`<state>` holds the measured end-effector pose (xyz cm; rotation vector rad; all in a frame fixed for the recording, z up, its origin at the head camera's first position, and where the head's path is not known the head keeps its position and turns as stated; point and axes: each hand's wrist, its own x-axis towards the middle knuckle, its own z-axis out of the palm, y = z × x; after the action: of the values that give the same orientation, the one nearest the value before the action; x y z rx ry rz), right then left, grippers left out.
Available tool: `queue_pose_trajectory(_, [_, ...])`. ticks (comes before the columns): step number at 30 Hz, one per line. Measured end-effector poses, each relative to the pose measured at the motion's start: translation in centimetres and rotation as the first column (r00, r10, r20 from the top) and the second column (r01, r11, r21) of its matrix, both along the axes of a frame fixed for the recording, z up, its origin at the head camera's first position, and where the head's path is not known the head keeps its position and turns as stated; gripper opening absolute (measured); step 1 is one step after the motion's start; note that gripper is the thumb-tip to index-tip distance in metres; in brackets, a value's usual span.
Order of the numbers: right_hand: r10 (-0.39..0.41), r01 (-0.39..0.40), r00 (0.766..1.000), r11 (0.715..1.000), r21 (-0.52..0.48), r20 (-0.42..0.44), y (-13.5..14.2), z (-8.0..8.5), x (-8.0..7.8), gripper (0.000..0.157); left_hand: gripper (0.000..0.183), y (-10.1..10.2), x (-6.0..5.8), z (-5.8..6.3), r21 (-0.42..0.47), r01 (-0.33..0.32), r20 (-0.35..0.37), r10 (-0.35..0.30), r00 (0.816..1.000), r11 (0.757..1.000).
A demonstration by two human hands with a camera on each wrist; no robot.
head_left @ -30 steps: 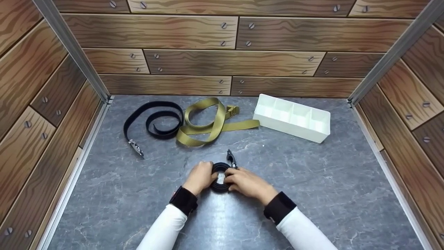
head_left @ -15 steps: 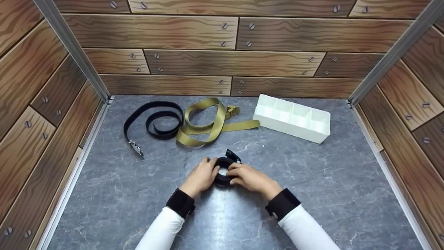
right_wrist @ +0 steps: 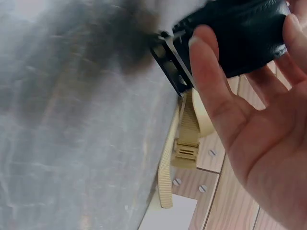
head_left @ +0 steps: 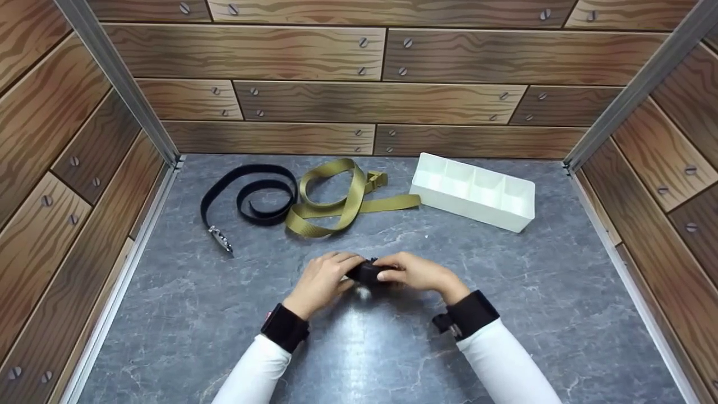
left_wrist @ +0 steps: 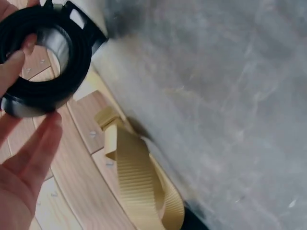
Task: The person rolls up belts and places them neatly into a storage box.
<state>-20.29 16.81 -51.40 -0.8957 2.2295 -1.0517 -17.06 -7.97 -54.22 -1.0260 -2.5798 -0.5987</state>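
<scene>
A black leather belt [head_left: 366, 273] is rolled into a tight coil, tilted on edge between the two hands. The left hand [head_left: 321, 283] grips its left side; in the left wrist view the thumb reaches into the coil's hole and other fingers lie along the outside. From the right, the right hand [head_left: 423, 272] pinches the coil between thumb and fingers. Its metal buckle [right_wrist: 170, 64] sticks out beside a right fingertip in the right wrist view. The coil appears raised off the grey surface.
Behind the hands lie a loosely curled black belt [head_left: 265, 184] with a silver buckle [head_left: 220, 240] and a looped olive webbing strap [head_left: 354, 196]. A white tray with several compartments [head_left: 468, 209] stands at back right. Wood-patterned walls [head_left: 359, 101] enclose the grey surface [head_left: 561, 314].
The coiled belt, lying flat with its hole facing up earlier, has been lifted and tipped on edge. Both hands moved slightly away from the body with it. The other things stayed put.
</scene>
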Motion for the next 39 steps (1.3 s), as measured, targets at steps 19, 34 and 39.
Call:
queue_pose_trajectory(19, [-0.101,0.107,0.942,0.994,0.001,-0.32,-0.1,3.1,1.0,0.053,0.038,-2.3,-1.8,1.5,0.458,-0.037,0.489,-0.217,0.845,0.888])
queue_pose_trajectory(34, [-0.111,0.099,0.894,0.994,-0.049,-0.434,0.2,4.0,1.2,0.064,0.043,-2.3,-1.8,2.1,0.576,-0.118,0.536,-0.265,0.802,0.809])
queue_pose_trajectory(39, [-0.095,0.07,0.892,0.995,-0.073,-0.442,-0.1,4.1,1.2,0.061,0.042,-2.3,-1.9,2.2,0.585,-0.114,0.55,-0.289,0.783,0.803])
